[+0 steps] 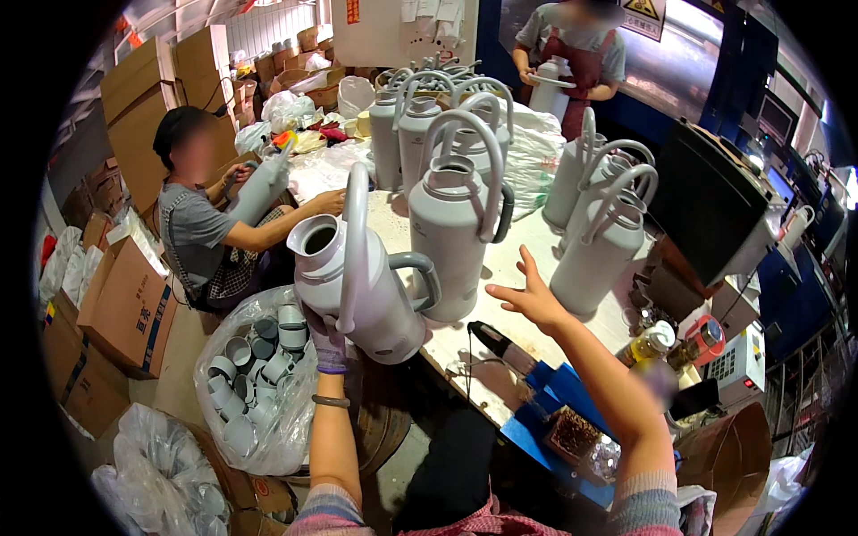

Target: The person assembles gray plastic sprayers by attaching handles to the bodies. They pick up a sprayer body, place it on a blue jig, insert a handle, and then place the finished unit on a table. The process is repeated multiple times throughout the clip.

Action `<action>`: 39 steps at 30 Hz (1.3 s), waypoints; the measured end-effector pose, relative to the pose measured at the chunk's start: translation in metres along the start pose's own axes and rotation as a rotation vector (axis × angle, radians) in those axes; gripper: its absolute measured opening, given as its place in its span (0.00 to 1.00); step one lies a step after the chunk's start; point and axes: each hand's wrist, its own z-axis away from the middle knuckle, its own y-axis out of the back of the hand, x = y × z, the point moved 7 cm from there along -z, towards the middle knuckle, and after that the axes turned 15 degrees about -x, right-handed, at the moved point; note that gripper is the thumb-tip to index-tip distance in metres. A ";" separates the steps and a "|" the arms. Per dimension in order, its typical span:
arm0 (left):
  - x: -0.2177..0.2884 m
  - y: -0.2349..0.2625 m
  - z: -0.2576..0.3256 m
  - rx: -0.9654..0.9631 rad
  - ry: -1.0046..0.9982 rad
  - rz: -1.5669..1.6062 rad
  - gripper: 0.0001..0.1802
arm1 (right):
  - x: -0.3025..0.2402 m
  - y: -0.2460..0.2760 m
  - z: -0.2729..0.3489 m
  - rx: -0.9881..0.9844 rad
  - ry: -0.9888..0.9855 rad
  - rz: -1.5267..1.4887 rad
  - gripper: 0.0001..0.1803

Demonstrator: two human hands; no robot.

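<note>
A light-grey plastic jug body leans over the near left corner of the table. It has a wide open mouth, a tall looped carrying handle and a darker side handle. My left hand, in a purple-palmed glove, holds it from the left side; most of the fingers are hidden behind the jug. My bare right hand hovers over the table with fingers spread, holding nothing. Just left of it stands a similar upright grey jug, its carrying handle raised.
More grey jugs stand at the table's right and far side. A power screwdriver and a blue tray lie near my right arm. Left below is a bag of grey cups. One co-worker sits left; another stands behind.
</note>
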 end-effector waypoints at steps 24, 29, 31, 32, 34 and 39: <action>-0.124 -0.099 -0.106 0.233 0.128 -0.237 0.27 | 0.057 -0.047 -0.104 0.007 0.190 0.099 0.65; -0.227 -0.103 -0.178 0.031 0.503 -0.531 0.28 | 0.040 -0.075 -0.118 -0.216 0.248 0.162 0.68; -0.238 -0.108 -0.188 -0.029 0.318 0.026 0.30 | 0.014 -0.056 -0.107 -0.228 0.177 0.388 0.61; -0.242 -0.110 -0.182 -0.056 0.432 0.042 0.32 | -0.024 -0.034 -0.089 -0.079 0.410 0.616 0.58; -0.231 -0.102 -0.154 0.048 0.710 0.134 0.35 | -0.088 0.024 -0.038 0.250 0.686 1.123 0.45; -0.059 -0.093 -0.086 0.242 0.257 0.222 0.32 | -0.161 0.195 0.030 0.806 0.299 1.815 0.21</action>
